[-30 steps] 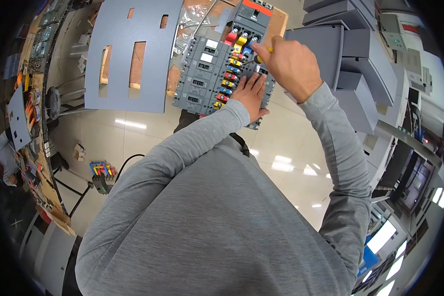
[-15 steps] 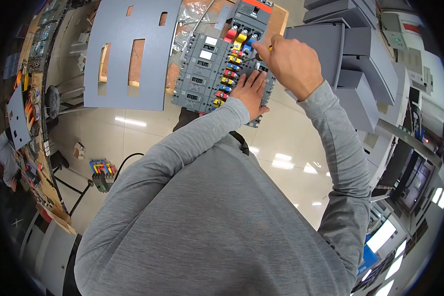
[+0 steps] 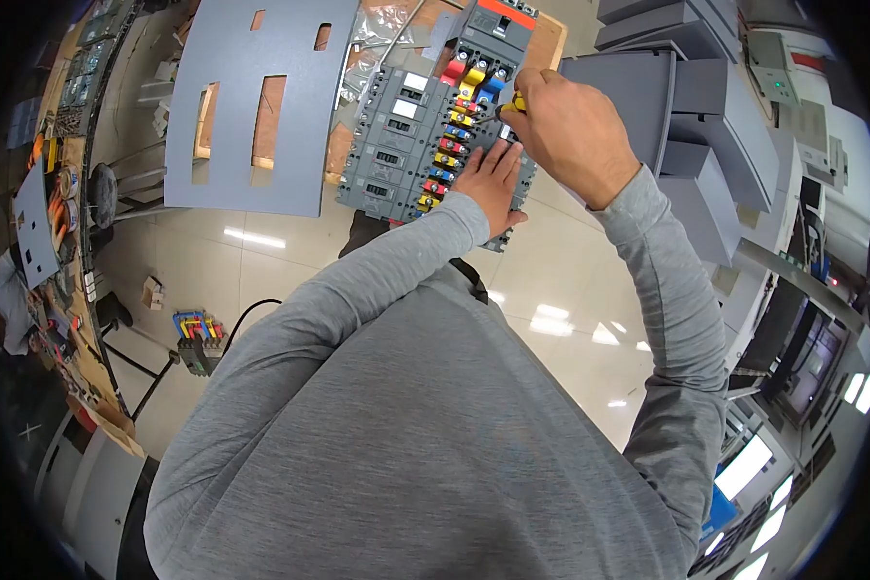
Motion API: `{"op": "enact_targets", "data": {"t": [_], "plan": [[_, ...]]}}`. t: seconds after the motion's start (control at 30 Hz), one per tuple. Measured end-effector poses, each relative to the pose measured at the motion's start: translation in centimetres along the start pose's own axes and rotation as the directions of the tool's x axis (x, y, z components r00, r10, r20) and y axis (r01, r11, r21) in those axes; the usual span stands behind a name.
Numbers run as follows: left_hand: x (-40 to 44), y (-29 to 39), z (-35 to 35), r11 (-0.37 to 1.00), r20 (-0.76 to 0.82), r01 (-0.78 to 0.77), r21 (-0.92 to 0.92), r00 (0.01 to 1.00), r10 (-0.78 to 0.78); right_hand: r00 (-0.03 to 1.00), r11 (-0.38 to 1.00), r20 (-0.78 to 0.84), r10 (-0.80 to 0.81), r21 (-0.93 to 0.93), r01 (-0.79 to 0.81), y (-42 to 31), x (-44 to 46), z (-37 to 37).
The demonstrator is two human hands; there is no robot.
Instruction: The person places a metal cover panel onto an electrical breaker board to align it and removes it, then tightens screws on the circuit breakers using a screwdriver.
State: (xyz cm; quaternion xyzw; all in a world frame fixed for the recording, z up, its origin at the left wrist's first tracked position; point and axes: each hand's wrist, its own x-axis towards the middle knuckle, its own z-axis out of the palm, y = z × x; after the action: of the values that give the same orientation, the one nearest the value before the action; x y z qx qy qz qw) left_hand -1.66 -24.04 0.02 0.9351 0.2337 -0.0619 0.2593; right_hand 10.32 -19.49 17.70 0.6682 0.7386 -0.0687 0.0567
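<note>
A grey breaker assembly (image 3: 389, 145) carries a column of red, yellow and blue busbar pieces (image 3: 447, 159) down its middle, with a larger breaker (image 3: 498, 31) at its top. My left hand (image 3: 490, 184) lies on the right-hand breakers with its fingers spread. Above it, my right hand (image 3: 575, 126) is closed around a screwdriver (image 3: 518, 101) with a yellow and black handle. The screwdriver's shaft points left toward the upper coloured pieces; whether its tip touches a screw is too small to tell.
A grey panel with cutouts (image 3: 232, 106) is left of the assembly, beside plastic bags (image 3: 382, 29). Grey enclosures (image 3: 706, 87) stand at the right. Another breaker with coloured bars (image 3: 199, 338) sits on the floor. A person (image 3: 10, 300) is at the far-left bench (image 3: 97, 338).
My right hand has turned around the screwdriver, its wrist shifting slightly right and down, and more of the yellow handle shows. My left hand has stayed in place.
</note>
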Motion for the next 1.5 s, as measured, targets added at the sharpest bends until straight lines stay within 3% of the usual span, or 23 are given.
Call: {"op": "enact_targets", "data": {"t": [0.27, 0.47, 0.63, 0.73, 1.1, 1.2, 1.3, 1.4, 1.47, 1.5], "plan": [[0.0, 0.0, -0.9, 1.0, 0.068, 0.006, 0.003, 0.998, -0.006, 0.993, 0.983, -0.108, 0.046, 0.18, -0.026, -0.7, -1.2, 0.8], [-0.1, 0.2, -0.6, 1.0, 0.063, 0.004, 0.015, 0.998, -0.005, 0.944, 0.945, -0.289, 0.159, 0.32, -0.062, -0.2, -1.9, -0.3], [-0.1, 0.0, 0.0, 1.0, -0.013, -0.011, 0.006, 1.0, 0.011, 0.963, 0.939, -0.223, 0.15, 0.337, -0.068, -0.4, -2.7, -1.0], [-0.2, 0.1, -0.5, 1.0, 0.04, 0.005, 0.01, 0.999, -0.005, 0.971, 0.926, -0.185, 0.151, 0.371, -0.073, -0.6, -2.9, -0.1], [-0.1, 0.1, 0.0, 1.0, 0.007, 0.016, -0.003, 1.0, -0.016, 0.975, 0.934, -0.173, 0.141, 0.35, -0.073, -0.7, -3.1, 1.5], [-0.1, 0.0, -0.4, 1.0, 0.062, 0.013, -0.016, 0.998, -0.012, 0.983, 0.961, -0.132, 0.126, 0.262, -0.088, -1.2, -2.9, 1.1], [-0.3, -0.2, -0.4, 1.0, 0.047, -0.002, -0.017, 0.999, 0.003, 0.961, 0.96, 0.105, 0.257, 0.088, -0.266, -1.7, -1.8, -0.5], [-0.1, -0.1, -0.6, 1.0, 0.076, 0.002, 0.009, 0.997, -0.002, 0.963, 0.952, 0.029, 0.268, 0.148, -0.269, -1.3, -1.5, 0.1], [0.1, 0.2, -1.1, 0.999, 0.175, 0.023, 0.035, 0.984, -0.029, 0.971, 0.986, -0.227, 0.074, 0.161, -0.038, -0.9, -1.8, 1.7], [0.2, 0.1, -1.0, 0.999, 0.159, 0.023, 0.04, 0.987, -0.029, 0.965, 0.989, -0.26, 0.035, 0.148, 0.004, -0.8, -1.9, 2.0]]}}
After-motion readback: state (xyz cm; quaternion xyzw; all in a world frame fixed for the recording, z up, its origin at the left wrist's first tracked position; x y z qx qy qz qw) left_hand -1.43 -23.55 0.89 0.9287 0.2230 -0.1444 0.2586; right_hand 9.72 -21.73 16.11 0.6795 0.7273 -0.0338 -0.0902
